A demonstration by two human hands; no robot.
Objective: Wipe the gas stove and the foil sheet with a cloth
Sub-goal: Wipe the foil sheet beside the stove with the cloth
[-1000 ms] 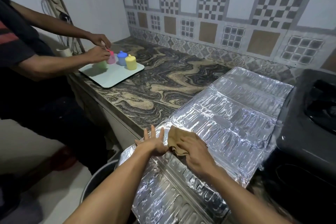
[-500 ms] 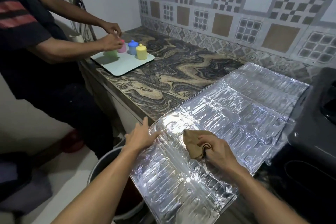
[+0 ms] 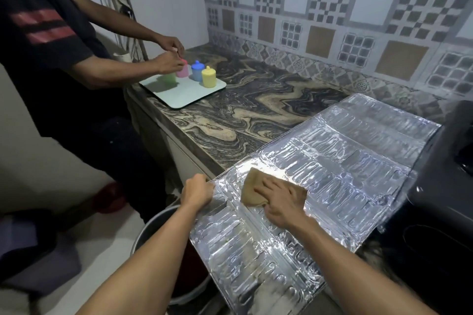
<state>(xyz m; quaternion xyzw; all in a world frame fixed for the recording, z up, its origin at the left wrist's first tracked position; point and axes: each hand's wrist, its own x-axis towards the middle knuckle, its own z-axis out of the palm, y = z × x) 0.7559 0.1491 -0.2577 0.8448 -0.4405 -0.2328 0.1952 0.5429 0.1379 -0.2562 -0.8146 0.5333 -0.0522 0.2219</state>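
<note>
Since half a second earlier, the cloth [image 3: 258,190] had been spread out from a bunched wad into a flatter patch and carried up and toward the near-left corner of the foil sheet [image 3: 340,161]. The right hand [image 3: 282,202] had been flattened on top of it, fingers extended and pressing down rather than clenched around it. The left hand [image 3: 197,190] had been shifted from lying flat on the foil to a curled grip over the sheet's left edge, close to the corner. This was judged to mean that the sheet was being steadied for a firmer wiping stroke, and that the wiping of the foil was under way, not finished.

The cloth was seen lying on the foil, directly beneath the right palm, with its tan corner showing beyond the fingertips toward the left hand. The two hands were placed near each other, the left at the sheet's edge and the right just inside it. The foil was laid across the marbled counter [image 3: 256,115], with its near portion overhanging the counter edge above a bucket [image 3: 153,233]. The gas stove [image 3: 440,186] was seen at the far right, touching or overlapping the sheet's right border, well away from the cloth; it was judged as yet to be wiped.

At the far left, small coloured containers on a tray [image 3: 184,96] were being handled by another person [image 3: 51,59].
</note>
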